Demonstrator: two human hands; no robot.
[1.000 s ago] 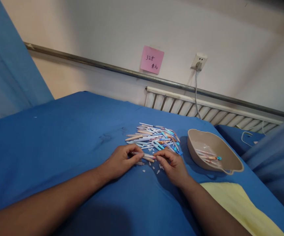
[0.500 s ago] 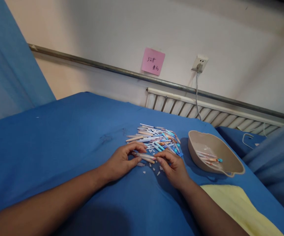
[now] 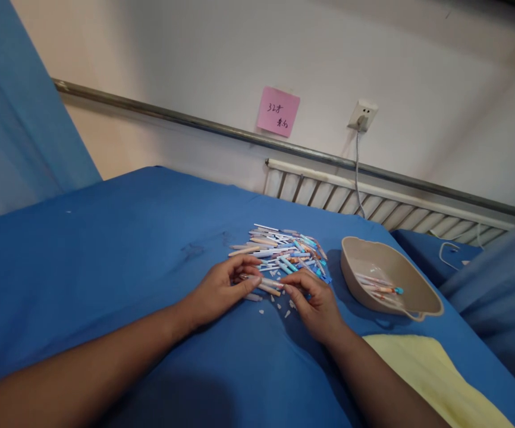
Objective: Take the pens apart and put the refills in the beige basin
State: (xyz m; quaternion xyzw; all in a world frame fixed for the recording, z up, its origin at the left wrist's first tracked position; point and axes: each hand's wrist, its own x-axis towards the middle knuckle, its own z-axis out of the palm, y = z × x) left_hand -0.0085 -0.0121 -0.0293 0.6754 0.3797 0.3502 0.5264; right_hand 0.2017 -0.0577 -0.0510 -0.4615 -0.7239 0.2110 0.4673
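Between my two hands is a pale pen (image 3: pixel 270 283), lying nearly level. My left hand (image 3: pixel 223 290) is closed on its left end, the thumb laid along the barrel. The fingertips of my right hand (image 3: pixel 313 302) pinch the other end. Just beneath it a yellowish pen part (image 3: pixel 270 290) shows. Past my fingers lies a heap of pen parts (image 3: pixel 284 249) in white, blue, beige and brown. Small whitish bits (image 3: pixel 288 313) are scattered on the cloth by my right hand.
A beige basin (image 3: pixel 411 284) with several pens (image 3: pixel 377 287) inside stands on the right. A folded yellow cloth (image 3: pixel 427 362) lies in front of it. Blue cloth (image 3: pixel 128 238) covers the bed-like surface, with a radiator (image 3: pixel 329 193) and wall behind. A blue curtain (image 3: pixel 21 119) hangs at left.
My left thumb and fingers have shifted along the pen, the thumb now stretched further over the barrel. My right hand stays at the other end.
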